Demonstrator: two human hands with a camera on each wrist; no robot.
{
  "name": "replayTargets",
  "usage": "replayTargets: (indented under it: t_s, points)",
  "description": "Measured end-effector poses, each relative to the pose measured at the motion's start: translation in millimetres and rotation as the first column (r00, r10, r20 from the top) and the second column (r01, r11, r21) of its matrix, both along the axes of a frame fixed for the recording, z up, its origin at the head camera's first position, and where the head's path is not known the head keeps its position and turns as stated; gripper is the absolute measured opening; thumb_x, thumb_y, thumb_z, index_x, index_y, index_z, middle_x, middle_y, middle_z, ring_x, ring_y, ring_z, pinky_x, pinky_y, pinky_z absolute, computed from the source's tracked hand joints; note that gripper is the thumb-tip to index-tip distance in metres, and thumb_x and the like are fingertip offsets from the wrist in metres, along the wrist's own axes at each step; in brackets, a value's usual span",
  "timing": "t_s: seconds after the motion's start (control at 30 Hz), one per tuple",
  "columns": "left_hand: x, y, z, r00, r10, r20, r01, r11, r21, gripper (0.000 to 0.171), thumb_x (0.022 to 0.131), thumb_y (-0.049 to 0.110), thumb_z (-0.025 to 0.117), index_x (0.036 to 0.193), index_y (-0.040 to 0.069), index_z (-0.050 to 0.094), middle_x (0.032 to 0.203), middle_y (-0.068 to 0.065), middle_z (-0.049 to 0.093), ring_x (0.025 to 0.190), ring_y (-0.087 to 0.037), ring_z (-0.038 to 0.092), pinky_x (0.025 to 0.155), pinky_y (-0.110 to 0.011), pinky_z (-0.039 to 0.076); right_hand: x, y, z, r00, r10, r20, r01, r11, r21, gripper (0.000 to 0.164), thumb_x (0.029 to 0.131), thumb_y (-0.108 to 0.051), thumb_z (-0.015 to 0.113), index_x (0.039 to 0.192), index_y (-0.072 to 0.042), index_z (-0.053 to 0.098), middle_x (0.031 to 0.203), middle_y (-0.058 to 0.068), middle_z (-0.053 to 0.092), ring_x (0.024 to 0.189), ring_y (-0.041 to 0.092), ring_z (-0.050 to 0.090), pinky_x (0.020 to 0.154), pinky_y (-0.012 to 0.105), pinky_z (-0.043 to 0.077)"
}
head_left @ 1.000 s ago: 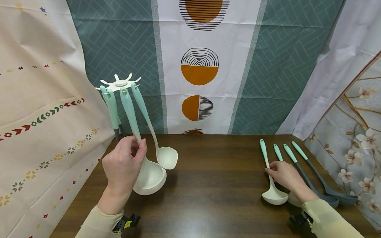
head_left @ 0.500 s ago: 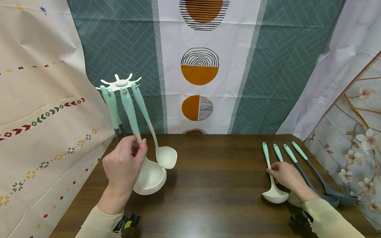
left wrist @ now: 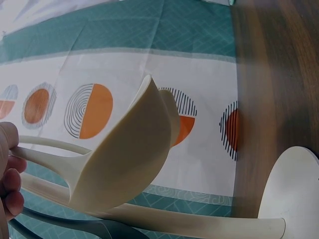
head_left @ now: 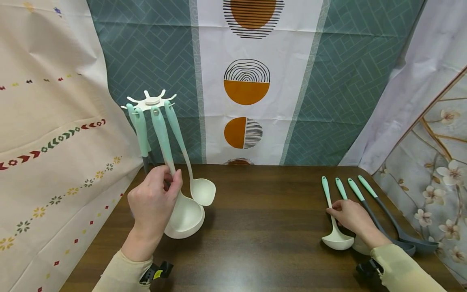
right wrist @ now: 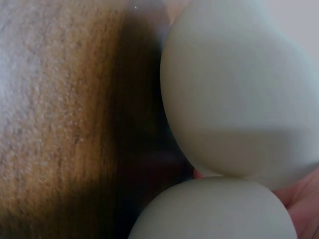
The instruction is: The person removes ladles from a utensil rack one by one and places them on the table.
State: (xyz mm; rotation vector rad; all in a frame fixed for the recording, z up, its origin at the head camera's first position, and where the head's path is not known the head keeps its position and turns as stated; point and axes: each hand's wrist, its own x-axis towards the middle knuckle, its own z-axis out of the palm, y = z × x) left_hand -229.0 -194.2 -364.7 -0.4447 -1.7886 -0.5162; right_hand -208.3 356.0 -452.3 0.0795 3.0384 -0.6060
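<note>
A white rack (head_left: 150, 103) with radiating hooks stands at the left. From it hangs a cream ladle (head_left: 185, 219) with a mint handle, its shaft pinched by my left hand (head_left: 154, 200). In the left wrist view the ladle's bowl (left wrist: 122, 154) fills the middle, fingertips (left wrist: 14, 181) at its shaft. At the right, my right hand (head_left: 352, 221) pinches the shaft of another cream ladle (head_left: 337, 241), close over the table. Beside it lies a second cream utensil (head_left: 361, 245), partly hidden by that hand. Two cream bowls (right wrist: 239, 89) sit close together in the right wrist view.
A cream spoon-like utensil (head_left: 203, 191) and mint-handled grey utensils (head_left: 140, 132) also hang on the rack. Two dark grey utensils (head_left: 405, 245) lie at the table's right side. Patterned curtains (head_left: 303, 93) enclose the wooden table (head_left: 251, 227); the rack's round base (left wrist: 291, 186) stands on it.
The right-hand ladle has shifted slightly right, its handle tip a little nearer me. My left hand keeps its grip on the hanging ladle. The head view has moved slightly.
</note>
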Motion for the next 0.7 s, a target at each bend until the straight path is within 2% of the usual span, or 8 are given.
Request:
replayTargets:
  t_s: [0.23, 0.3, 0.4, 0.53, 0.6, 0.7]
  points:
    - [0.6, 0.9, -0.5, 1.0, -0.002, -0.001, 0.002, 1.0, -0.002, 0.023, 0.103, 0.022, 0.068, 0.093, 0.001, 0.067, 0.075, -0.009, 0.07, 0.052, -0.023, 0.064, 0.04, -0.041, 0.041, 3.1, 0.8, 7.4, 1.0, -0.004, 0.002, 0.004, 1.0, 0.021, 0.039, 0.109, -0.026, 0.069, 0.119, 0.011, 0.074, 0.092, 0.009, 0.078, 0.067, 0.016, 0.069, 0.068, 0.047, 0.058]
    - [0.8, 1.0, -0.7, 1.0, -0.004, -0.001, 0.004, 1.0, -0.002, 0.023, 0.103, 0.022, 0.068, 0.093, 0.001, 0.067, 0.075, -0.009, 0.07, 0.052, -0.023, 0.064, 0.04, -0.041, 0.041, 3.9, 0.8, 11.2, 1.0, -0.003, -0.027, 0.004, 0.999, 0.042, 0.037, 0.108, -0.026, 0.069, 0.118, 0.01, 0.075, 0.095, 0.012, 0.078, 0.068, 0.016, 0.069, 0.067, 0.047, 0.057]
    - [1.4, 1.0, -0.2, 1.0, -0.009, 0.003, 0.009, 1.0, -0.003, 0.021, 0.101, 0.02, 0.07, 0.094, 0.001, 0.067, 0.075, -0.01, 0.071, 0.052, -0.023, 0.063, 0.04, -0.041, 0.04, 4.9, -4.1, 19.4, 0.995, 0.006, -0.1, 0.002, 0.997, 0.083, 0.034, 0.107, -0.024, 0.07, 0.117, 0.007, 0.076, 0.102, 0.018, 0.078, 0.075, 0.024, 0.072, 0.07, 0.051, 0.057]
    - [2.2, 0.6, 1.0, 1.0, -0.014, 0.013, 0.014, 1.0, -0.002, 0.019, 0.099, 0.018, 0.073, 0.094, 0.0, 0.067, 0.076, -0.011, 0.071, 0.052, -0.024, 0.063, 0.04, -0.042, 0.041, 7.3, -23.7, 37.0, 0.982, 0.044, -0.182, -0.021, 0.992, 0.126, 0.032, 0.106, -0.024, 0.073, 0.119, 0.005, 0.076, 0.102, 0.017, 0.078, 0.078, 0.028, 0.071, 0.069, 0.052, 0.056]
    - [2.6, 0.3, 1.3, 1.0, -0.013, 0.014, 0.013, 1.0, -0.003, 0.019, 0.099, 0.018, 0.074, 0.094, 0.0, 0.067, 0.076, -0.011, 0.071, 0.052, -0.025, 0.063, 0.04, -0.042, 0.041, 9.3, -37.3, 47.1, 0.977, 0.061, -0.206, -0.037, 0.992, 0.121, 0.034, 0.106, -0.026, 0.073, 0.121, 0.005, 0.075, 0.099, 0.014, 0.079, 0.077, 0.026, 0.071, 0.068, 0.052, 0.056]
    - [2.9, -0.3, 1.3, 1.0, -0.017, 0.01, 0.017, 1.0, -0.007, 0.023, 0.102, 0.022, 0.073, 0.096, 0.001, 0.069, 0.077, -0.011, 0.071, 0.053, -0.025, 0.064, 0.04, -0.041, 0.04, 11.2, -57.8, 58.5, 0.967, 0.083, -0.241, -0.061, 0.993, 0.099, 0.037, 0.106, -0.029, 0.074, 0.125, 0.003, 0.075, 0.104, 0.013, 0.08, 0.084, 0.029, 0.074, 0.074, 0.054, 0.058]
